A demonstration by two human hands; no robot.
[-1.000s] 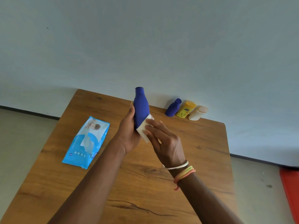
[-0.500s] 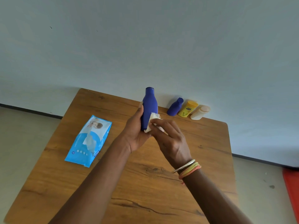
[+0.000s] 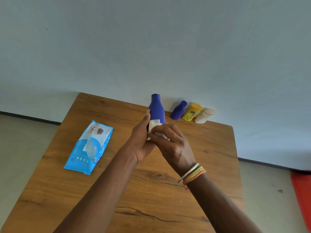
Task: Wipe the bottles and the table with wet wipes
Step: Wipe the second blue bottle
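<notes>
**Bottle (image 3: 156, 108) upright in your grip, wipe (image 3: 154, 123) on its lower side**

You hold the tall blue bottle by its lower part in your left hand (image 3: 141, 140). The fingers wrap round it and the thumb lies up along its left side. It stands upright over the far middle of the tabletop (image 3: 151, 199), cap at the top.

Your right hand (image 3: 173, 145) is curled, its fingers pinching the folded white wipe and pressing it against the bottle's lower front, just above your left palm. Bangles (image 3: 191, 173) circle your right wrist.

The pack (image 3: 89, 147) of wipes lies flat to the left of your hands, well apart from them. Along the far edge, by the wall (image 3: 168, 47), a small blue bottle (image 3: 178, 110), a yellow bottle (image 3: 191, 112) and a cream bottle (image 3: 204, 116) stand in a close row, just right of the bottle you hold.
</notes>
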